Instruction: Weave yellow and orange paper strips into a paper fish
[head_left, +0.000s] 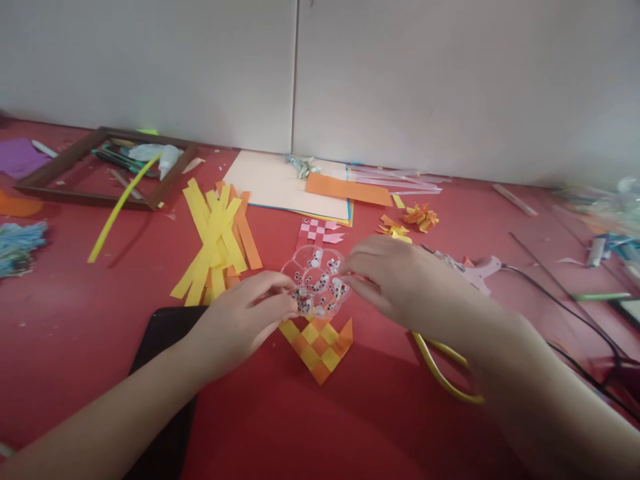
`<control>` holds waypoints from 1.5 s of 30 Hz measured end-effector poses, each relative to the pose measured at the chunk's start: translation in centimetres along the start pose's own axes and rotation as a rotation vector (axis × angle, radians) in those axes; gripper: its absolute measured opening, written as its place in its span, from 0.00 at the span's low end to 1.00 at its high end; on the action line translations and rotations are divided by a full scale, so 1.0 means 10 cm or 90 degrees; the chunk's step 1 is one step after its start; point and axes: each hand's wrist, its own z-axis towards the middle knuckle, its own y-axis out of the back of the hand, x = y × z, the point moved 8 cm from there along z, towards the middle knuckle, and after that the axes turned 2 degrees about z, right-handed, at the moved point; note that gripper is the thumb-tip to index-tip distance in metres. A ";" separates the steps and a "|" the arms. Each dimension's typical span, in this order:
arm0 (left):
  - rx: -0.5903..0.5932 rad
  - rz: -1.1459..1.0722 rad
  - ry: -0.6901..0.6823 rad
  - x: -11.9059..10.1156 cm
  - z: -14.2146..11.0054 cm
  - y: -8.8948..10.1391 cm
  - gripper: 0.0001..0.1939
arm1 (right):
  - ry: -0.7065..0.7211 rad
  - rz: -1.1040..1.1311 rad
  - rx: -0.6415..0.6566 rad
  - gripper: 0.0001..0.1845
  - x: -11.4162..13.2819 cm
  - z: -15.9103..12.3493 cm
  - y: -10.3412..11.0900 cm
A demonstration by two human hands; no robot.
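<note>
1. Googly-eye case (pixel 303 259): it is clear, shaped like a flower, and has lots of little googly eyes (pixel 320 285) inside. It sits between the person's two hands, over the red table (pixel 360 427). Whether it rests on the table or is held up a bit is hard to tell.
2. Left hand (pixel 256 308): its thumb and fingers are bent and pinch the left edge of the case.
3. Right hand (pixel 383 272): its fingers are curled at the right edge of the case. Whether they squeeze it cannot be told.
4. The case looks light, stiff and a bit slippery, like thin plastic that could crack. The outer rim looks best to hold, one hand on each side, kept flat so the tiny eyes don't spill. Whether a lid is on cannot be seen.
5. On the near side of the case is a yellow and orange woven paper piece (pixel 314 345). Just past the case is a pink checked paper piece (pixel 313 229).
6. Left of the case are yellow paper strips (pixel 215 230). Right of it, past the right hand, is a pink glue gun (pixel 479 273).
</note>
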 end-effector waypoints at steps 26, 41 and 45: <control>0.047 -0.104 0.130 0.06 -0.02 -0.03 0.11 | -0.151 0.237 -0.135 0.09 -0.25 0.04 0.12; 0.054 0.017 0.044 -0.04 -0.04 -0.01 0.14 | -0.018 0.075 -0.127 0.12 0.03 0.02 0.11; 0.029 0.034 -0.018 -0.12 -0.03 0.01 0.12 | 0.017 0.115 -0.192 0.12 0.11 0.02 0.17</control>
